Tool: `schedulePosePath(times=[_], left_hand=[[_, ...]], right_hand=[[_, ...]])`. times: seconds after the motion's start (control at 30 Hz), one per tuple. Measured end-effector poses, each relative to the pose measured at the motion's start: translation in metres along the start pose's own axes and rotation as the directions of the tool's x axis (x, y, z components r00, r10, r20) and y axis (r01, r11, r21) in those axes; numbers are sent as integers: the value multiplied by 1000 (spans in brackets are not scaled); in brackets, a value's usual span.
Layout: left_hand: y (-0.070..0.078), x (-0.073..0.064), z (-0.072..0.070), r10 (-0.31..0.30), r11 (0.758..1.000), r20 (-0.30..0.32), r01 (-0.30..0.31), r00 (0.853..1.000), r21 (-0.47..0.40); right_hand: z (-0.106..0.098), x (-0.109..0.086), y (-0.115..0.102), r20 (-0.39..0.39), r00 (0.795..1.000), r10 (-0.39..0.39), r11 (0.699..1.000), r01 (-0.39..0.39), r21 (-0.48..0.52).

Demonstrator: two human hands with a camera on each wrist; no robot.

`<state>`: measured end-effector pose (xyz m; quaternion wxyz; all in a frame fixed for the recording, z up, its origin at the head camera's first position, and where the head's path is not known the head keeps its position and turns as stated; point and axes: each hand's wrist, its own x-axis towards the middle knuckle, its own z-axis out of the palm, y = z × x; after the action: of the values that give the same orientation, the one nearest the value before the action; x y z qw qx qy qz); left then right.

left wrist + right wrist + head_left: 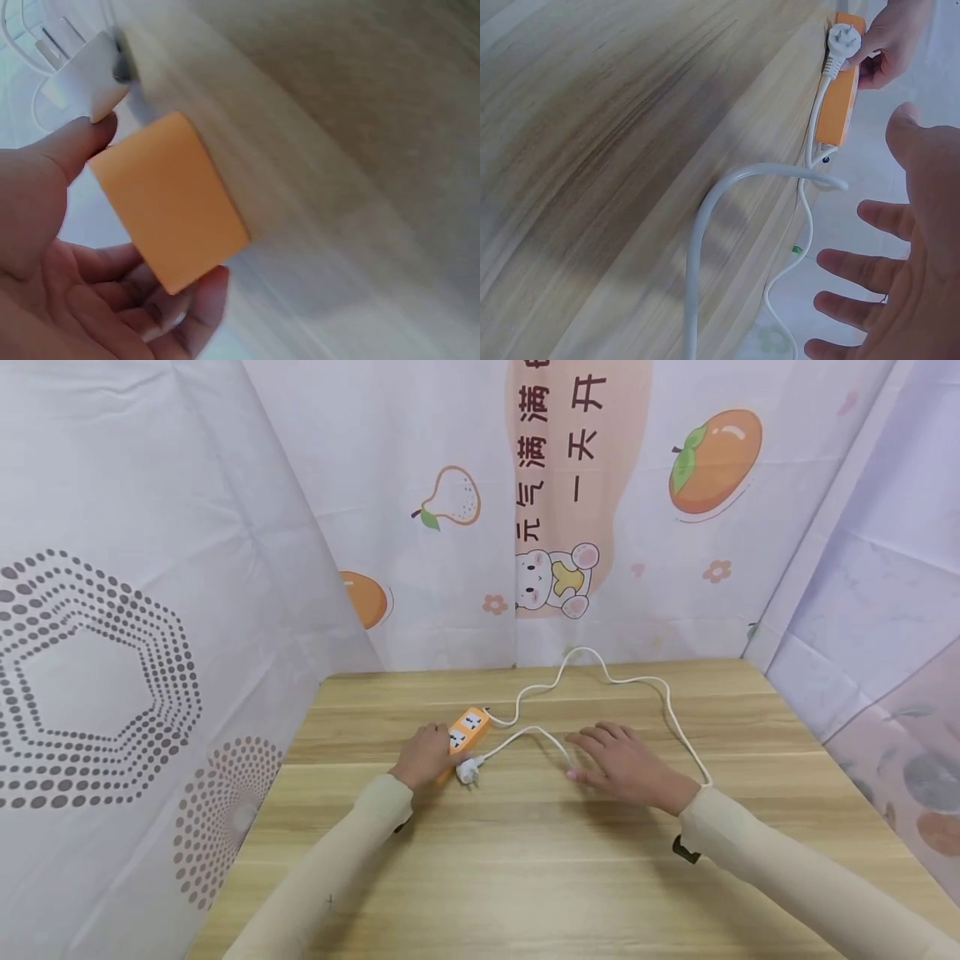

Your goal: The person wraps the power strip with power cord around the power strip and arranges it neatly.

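An orange power strip (pixel 474 727) with white socket faces lies slanted left of the table's middle. My left hand (pixel 426 755) grips its near end, thumb on one side and fingers on the other; the left wrist view shows the plain orange end face (pixel 169 202). Beside the thumb is a white plug (pixel 468 770), its prongs exposed. My right hand (pixel 630 767) is spread, palm down, above the table, holding nothing. One stretch of white cord (pixel 529 728) runs from the plug to near my right thumb; I cannot tell whether they touch.
The rest of the cord (pixel 585 649) loops along the back of the wood-grain table (pixel 480 877) and passes under my right sleeve (pixel 720 827). Printed curtains (pixel 450 427) hang behind and on both sides.
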<state>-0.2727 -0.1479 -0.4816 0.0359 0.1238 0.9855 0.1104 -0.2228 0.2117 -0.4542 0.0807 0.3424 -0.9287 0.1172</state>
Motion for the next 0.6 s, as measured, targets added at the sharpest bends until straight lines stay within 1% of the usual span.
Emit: schedulePosePath(times=[0.13, 0.23, 0.37, 0.6], left_hand=[[3, 0, 0, -35, 998, 18, 34, 999, 47], [3, -3, 3, -45, 997, 8, 44, 999, 69], [0, -4, 7, -35, 998, -23, 36, 999, 58], [-9, -5, 10, 6, 998, -43, -4, 999, 59]], right_hand=[[0, 0, 0, 17, 1000, 3, 1000, -3, 5], [1, 0, 0, 32, 999, 7, 1000, -7, 8], [2, 0, 0, 46, 999, 13, 1000, -13, 11], [3, 1, -1, 32, 999, -2, 1000, 1, 16]])
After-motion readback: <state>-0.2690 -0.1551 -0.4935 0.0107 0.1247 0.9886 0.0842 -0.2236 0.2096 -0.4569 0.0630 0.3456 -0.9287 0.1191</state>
